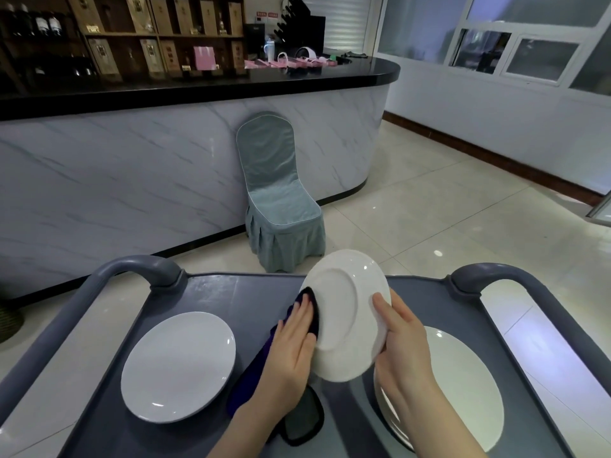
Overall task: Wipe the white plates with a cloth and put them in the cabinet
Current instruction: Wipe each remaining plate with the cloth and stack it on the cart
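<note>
White plate (344, 312), tilted above the cart (231, 292), underside toward the viewer. The right hand (401, 338) grips its right rim, thumb on the underside. The left hand (294, 345), fingers straight, presses the dark cloth (251, 381) against its left edge.

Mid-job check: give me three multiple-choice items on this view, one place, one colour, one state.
1. Where is the single plate? A: left side of the cart. B: in a sink. C: in a drawer.
2. Cloth colour? A: yellow. B: dark purple. C: white.
3. How is the held plate? A: lying flat. B: lifted, tilted on edge. C: stacked.
Answers: 1 A, it lies on the cart beside the left hand; 2 B, dark purple under that hand; 3 B, the right hand grips its rim above the cart.
</note>
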{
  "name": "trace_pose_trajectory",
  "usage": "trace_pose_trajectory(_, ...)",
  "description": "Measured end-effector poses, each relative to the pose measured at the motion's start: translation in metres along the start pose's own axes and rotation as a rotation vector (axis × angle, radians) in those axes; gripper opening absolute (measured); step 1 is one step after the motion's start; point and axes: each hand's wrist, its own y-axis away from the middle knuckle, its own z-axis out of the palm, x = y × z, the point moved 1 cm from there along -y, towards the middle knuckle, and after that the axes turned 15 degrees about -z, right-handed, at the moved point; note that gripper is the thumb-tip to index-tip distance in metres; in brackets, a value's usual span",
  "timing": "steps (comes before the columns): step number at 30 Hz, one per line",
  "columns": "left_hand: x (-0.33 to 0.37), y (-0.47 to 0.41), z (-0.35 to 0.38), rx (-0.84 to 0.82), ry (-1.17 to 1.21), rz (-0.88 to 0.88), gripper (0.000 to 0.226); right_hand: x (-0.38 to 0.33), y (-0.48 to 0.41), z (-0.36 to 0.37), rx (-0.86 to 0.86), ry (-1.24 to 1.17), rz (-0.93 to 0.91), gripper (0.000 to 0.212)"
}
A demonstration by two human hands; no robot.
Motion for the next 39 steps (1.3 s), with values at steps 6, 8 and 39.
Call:
trace_pose_trajectory(6, 0.029, 0.014, 0.016, -0.078, 0.048, 0.12, 0.057, 0.006, 0.009, 0.003, -0.013, 0.0, 0.028, 0.023)
trace_pose_trajectory(8, 0.037, 0.0, 0.008, -0.082, 0.06, 0.097, 0.053, 0.008, 0.012, 0.005, -0.042, -0.014, 0.056, 0.023)
trace_pose_trajectory(39, -0.033, -0.019, -0.093, 0.035, 1.0, -0.637, 0.027, 0.054, 0.022, 0.036, -0.708, 0.963, -0.625, 0.034)
